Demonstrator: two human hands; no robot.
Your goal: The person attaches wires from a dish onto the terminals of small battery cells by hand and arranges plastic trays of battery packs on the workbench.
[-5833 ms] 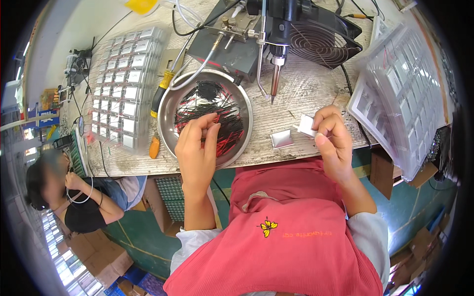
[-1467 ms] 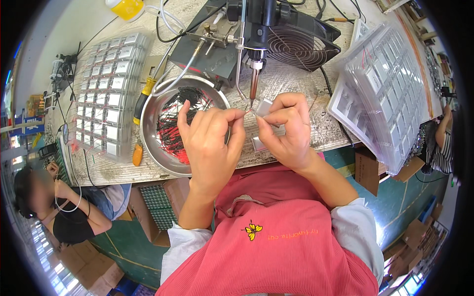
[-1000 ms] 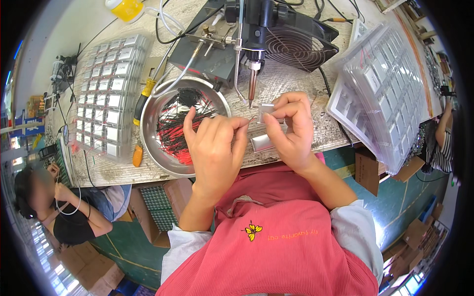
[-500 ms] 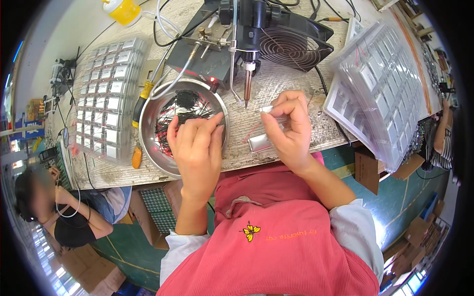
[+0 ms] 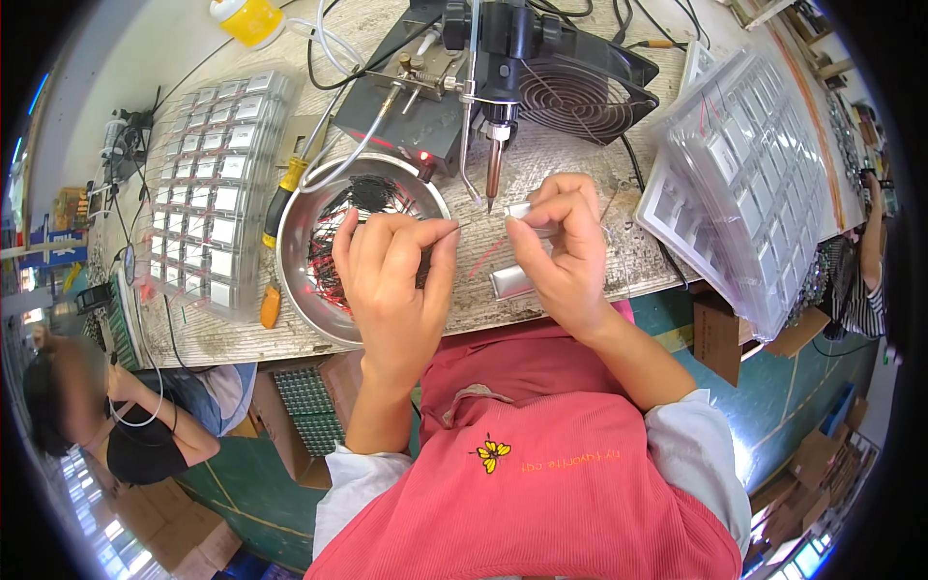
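Note:
My left hand (image 5: 398,280), at the right side of the metal bowl (image 5: 290,275), pinches a thin dark wire (image 5: 468,224) between thumb and forefinger. In my right hand (image 5: 563,253), closed at the fingertips, is a small silver battery cell (image 5: 519,209), mostly covered by the fingers. The wire points toward the cell's end. Just above that end hangs the tip of a soldering iron (image 5: 492,174), held upright in a stand. Below my right fingers a second silver cell (image 5: 510,281) lies on the table, a red wire (image 5: 486,256) beside it. Black and red wires (image 5: 367,196) fill the bowl.
Left of the bowl lie a yellow-and-black screwdriver (image 5: 281,203) and a clear tray of cells (image 5: 208,193). Stacked trays (image 5: 744,174) overhang the table's right edge. A black fan (image 5: 585,97) stands behind the iron. Another person (image 5: 145,425) sits at the lower left.
My left hand has moved right, away from the bowl, and a dark wire now shows in its fingertips near the cell. My right hand stays nearly in place with the cell.

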